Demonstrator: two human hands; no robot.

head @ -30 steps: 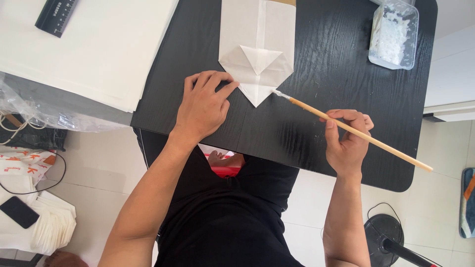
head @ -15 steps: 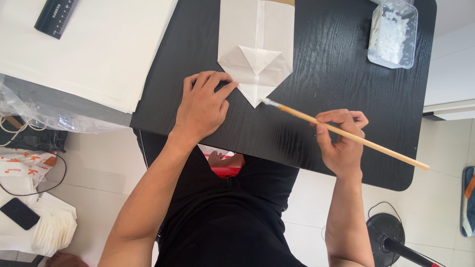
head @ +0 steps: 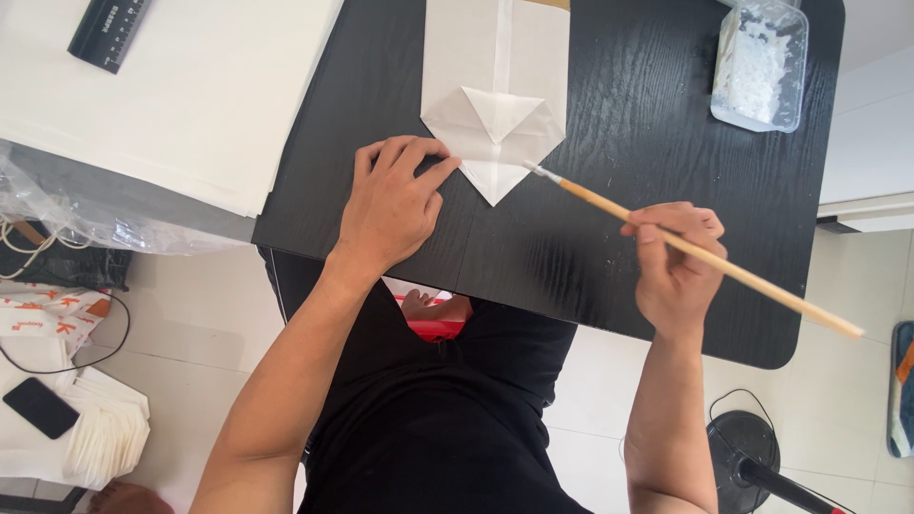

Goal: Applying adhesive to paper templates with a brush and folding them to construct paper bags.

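— Two hands over the black bench (head: pixel 609 257) right now. What's the left hand (head: pixel 392 205) doing?

— It lies flat, palm down, fingers spread and released, holding nothing. Its fingertips (head: pixel 446 168) press on the lower left edge of the folded white paper (head: pixel 495 119), just beside the paper's point.

— And the right hand (head: pixel 674 262)?

— Its grip is clenched around a long wooden brush (head: pixel 685 246), pinched between thumb and fingers at about mid-shaft. From that grip the handle runs down and out to the right, past the bench edge; the other way it slants up and left, and the pale bristle tip (head: pixel 536 169) touches the right edge of the paper's point.

— Where does the paper sit?

— Up and to the left of the brush grip, directly ahead of the left fingertips. It's a tall strip with a centre seam, its bottom folded into a downward point, triangular flaps showing.

— Anything else around?

— Well above the brush grip, at the bench's far right corner, stands a clear plastic tub (head: pixel 760 62) with white stuff inside. Far left of the left hand a large white sheet (head: pixel 190 86) overlaps the bench, a dark ruler (head: pixel 109 33) lying on it. A dark phone (head: pixel 40 407) rests down at the lower left.
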